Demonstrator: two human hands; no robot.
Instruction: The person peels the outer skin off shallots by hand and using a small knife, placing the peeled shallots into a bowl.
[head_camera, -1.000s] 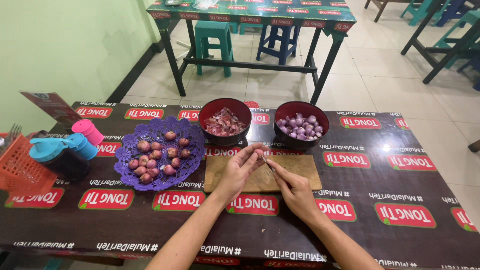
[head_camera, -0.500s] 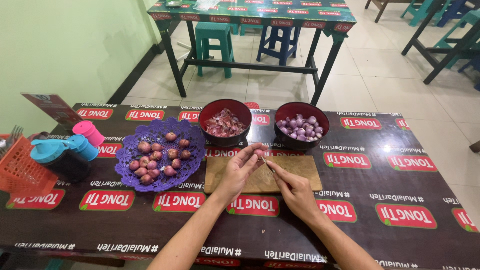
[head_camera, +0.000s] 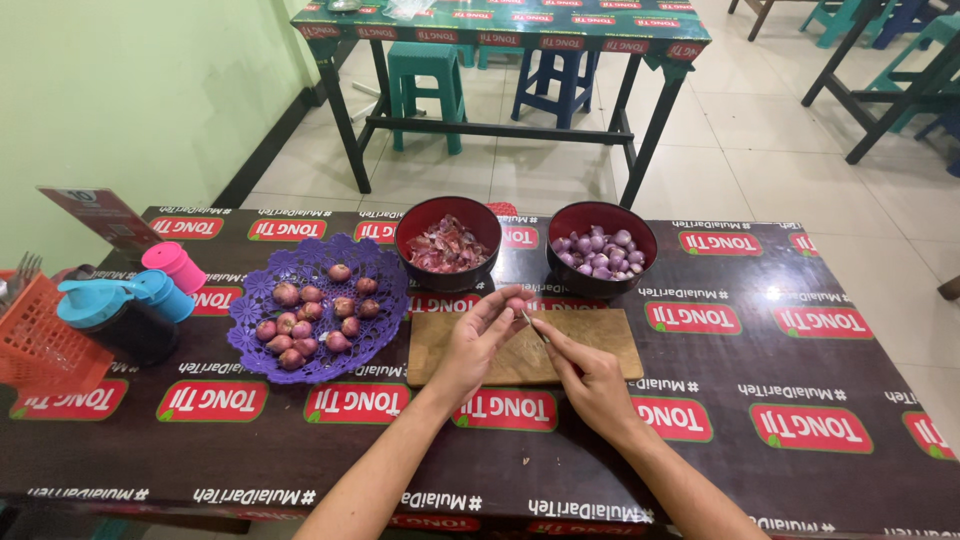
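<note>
head view: left hand point(head_camera: 478, 340) pinches a small pink shallot point(head_camera: 516, 304) in its fingertips; right hand point(head_camera: 590, 375) clamps a thin knife point(head_camera: 534, 327) against it, above the rectangular wooden cutting board point(head_camera: 610, 340).

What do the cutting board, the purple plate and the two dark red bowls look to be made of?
Cutting board: likely wood, matte tan with faint grain and scuffs.
Purple plate: probably moulded plastic, with a lacy openwork rim and uniform colour.
Two bowls, and: smooth and slightly glossy, red inside and dark outside; plastic or melamine, hard to tell which.
</note>
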